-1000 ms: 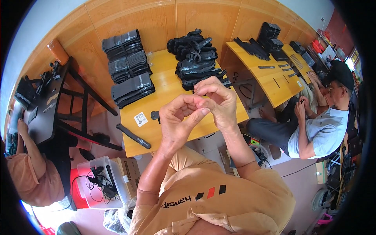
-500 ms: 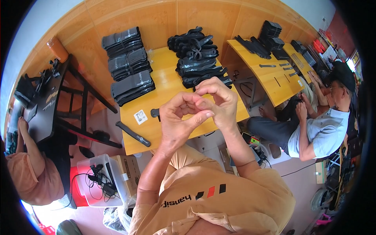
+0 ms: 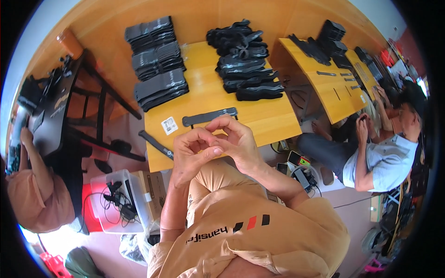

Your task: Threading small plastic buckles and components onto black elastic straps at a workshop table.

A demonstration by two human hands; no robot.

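Note:
My left hand [image 3: 187,155] and my right hand [image 3: 240,142] meet in front of my chest, above the near edge of the yellow table [image 3: 199,96]. Their fingers curl inward and the tips press together; anything pinched there is too small or hidden to make out. Just beyond the hands a dark strap [image 3: 209,116] with a rounded end lies flat. A second dark strap [image 3: 155,143] rests slantwise at the left edge, partly behind my left hand. Between the two is a white printed label [image 3: 169,125].
Stacks of flat black pieces [image 3: 160,85] stand back left, and bundled black straps [image 3: 245,69] back right. A co-worker in a light shirt [image 3: 387,160] sits right, another in brown [image 3: 39,199] left. A clear plastic bin [image 3: 118,204] holds cables.
Both hands have come lower and nearer to me, still joined at the fingertips. The strap behind them now shows almost whole, while the left strap is more covered.

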